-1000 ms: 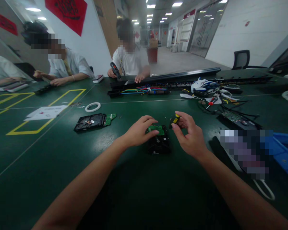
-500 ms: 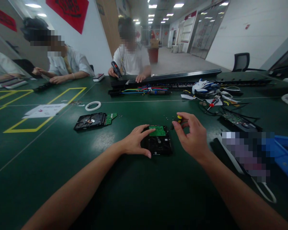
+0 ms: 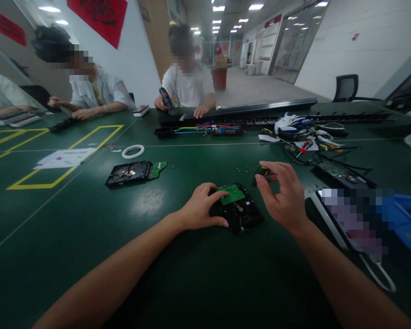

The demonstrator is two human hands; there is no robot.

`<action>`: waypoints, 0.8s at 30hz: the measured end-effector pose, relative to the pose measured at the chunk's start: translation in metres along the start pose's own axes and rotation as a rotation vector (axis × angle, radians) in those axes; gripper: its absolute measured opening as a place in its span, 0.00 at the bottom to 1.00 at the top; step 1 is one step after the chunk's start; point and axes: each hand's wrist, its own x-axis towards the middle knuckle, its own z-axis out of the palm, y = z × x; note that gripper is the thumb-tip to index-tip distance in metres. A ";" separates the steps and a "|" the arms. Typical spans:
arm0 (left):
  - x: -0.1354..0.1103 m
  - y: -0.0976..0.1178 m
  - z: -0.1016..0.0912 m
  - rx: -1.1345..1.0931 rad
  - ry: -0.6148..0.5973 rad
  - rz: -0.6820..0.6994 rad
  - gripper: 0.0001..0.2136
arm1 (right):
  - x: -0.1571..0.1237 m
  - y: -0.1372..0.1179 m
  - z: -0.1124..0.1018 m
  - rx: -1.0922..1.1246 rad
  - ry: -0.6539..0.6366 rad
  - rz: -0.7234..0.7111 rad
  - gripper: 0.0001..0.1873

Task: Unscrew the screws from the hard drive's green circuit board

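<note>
A black hard drive point(image 3: 241, 211) with a small green circuit board point(image 3: 232, 193) on top lies on the green table point(image 3: 89, 228), turned at an angle. My left hand point(image 3: 200, 211) grips its left edge, thumb under and fingers over the near corner. My right hand point(image 3: 284, 194) hovers just right of the drive, fingers pinched on a small screwdriver point(image 3: 261, 172) with a black and yellow handle, mostly hidden by the fingers.
A second hard drive point(image 3: 132, 172) with a green board lies to the left, by a roll of tape point(image 3: 133, 151) and a paper sheet point(image 3: 64, 158). Gloves point(image 3: 289, 122), tools and cables lie at the right, a blue bin point(image 3: 409, 219) beyond. Two people sit across the table.
My left hand slid from the drive's top to its left edge and turned the drive clockwise, nearer to me. My right hand moved slightly right with the screwdriver.
</note>
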 end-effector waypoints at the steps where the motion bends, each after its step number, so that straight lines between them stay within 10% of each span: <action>1: -0.001 0.004 0.002 0.014 0.006 0.000 0.39 | -0.001 0.001 -0.001 -0.008 0.005 0.000 0.21; 14: 0.016 0.043 0.027 0.149 0.139 -0.159 0.42 | -0.010 0.015 -0.003 0.002 -0.010 0.049 0.26; 24: 0.033 0.057 0.044 0.181 0.112 0.187 0.21 | -0.009 0.023 -0.006 -0.066 0.116 0.007 0.19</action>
